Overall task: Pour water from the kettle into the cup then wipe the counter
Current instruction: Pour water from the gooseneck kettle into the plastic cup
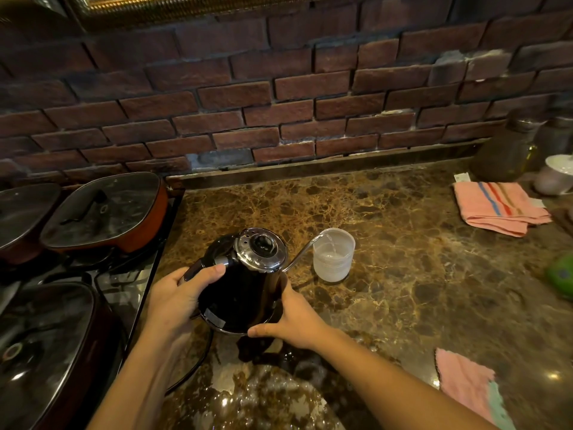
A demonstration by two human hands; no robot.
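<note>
Now the kettle (245, 293), glossy black with a chrome perforated lid and a thin gooseneck spout, is tilted over the marble counter (418, 268) so a fine stream of water falls into the translucent cup (334, 256) standing just beyond it, already partly filled. The left hand (179, 296) is wrapped around the handle, while the right hand (294, 321) clasps the kettle's lower body. Further right, two pink cloths lie apart: a striped folded cloth (499, 211) near the brick wall (279, 97), another cloth (465, 383) near the front edge.

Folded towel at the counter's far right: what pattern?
Pink towel with blue, red and brownish stripes; head view, the only one.
</note>
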